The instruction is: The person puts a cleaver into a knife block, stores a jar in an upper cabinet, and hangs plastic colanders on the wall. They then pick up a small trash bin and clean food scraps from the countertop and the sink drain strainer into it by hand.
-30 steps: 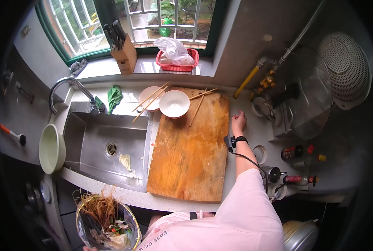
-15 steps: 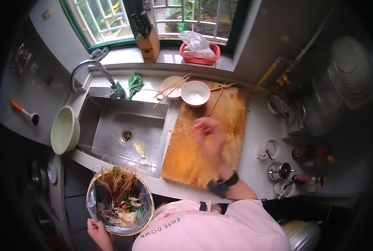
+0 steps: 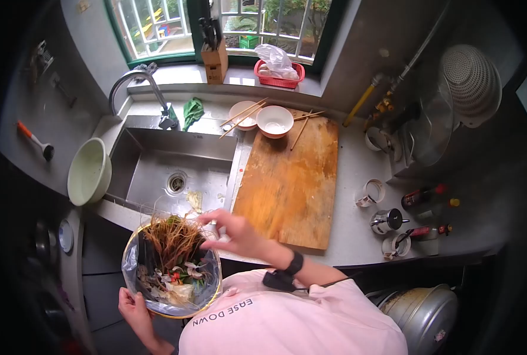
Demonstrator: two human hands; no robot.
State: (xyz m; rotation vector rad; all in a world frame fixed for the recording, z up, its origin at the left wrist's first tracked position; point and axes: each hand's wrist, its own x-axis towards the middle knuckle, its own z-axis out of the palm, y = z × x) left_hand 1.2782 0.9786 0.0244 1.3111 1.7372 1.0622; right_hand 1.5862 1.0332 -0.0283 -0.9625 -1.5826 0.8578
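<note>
My left hand (image 3: pixel 134 313) grips the lower left rim of a lined bin (image 3: pixel 211 303). Brown stringy roots (image 3: pixel 171 239), peels and other scraps lie inside it. At the bin's upper right edge hovers my right hand (image 3: pixel 235 234), its thumb and fingers apart and nothing visible between them. Just beyond is the steel sink (image 3: pixel 151 168), with a pale scrap (image 3: pixel 194 200) near its front. A wooden cutting board (image 3: pixel 290 189) lies right of the sink. A white bowl (image 3: pixel 274 121) rests on its back edge, beside another bowl (image 3: pixel 239 110) with chopsticks (image 3: pixel 244 118) across it.
A pale green basin (image 3: pixel 90 171) leans at the sink's left. The faucet (image 3: pixel 139 74) and a green cloth (image 3: pixel 193 112) are behind. On the right stand a metal pot (image 3: pixel 386 220), a glass jar (image 3: pixel 371 193) and bottles (image 3: pixel 420 197). A large lidded pot (image 3: pixel 423 319) sits lower right.
My right hand has moved from the counter right of the board, across the board, to the bin's edge. My left hand has come into fuller view on the bin rim. The camera view has shifted.
</note>
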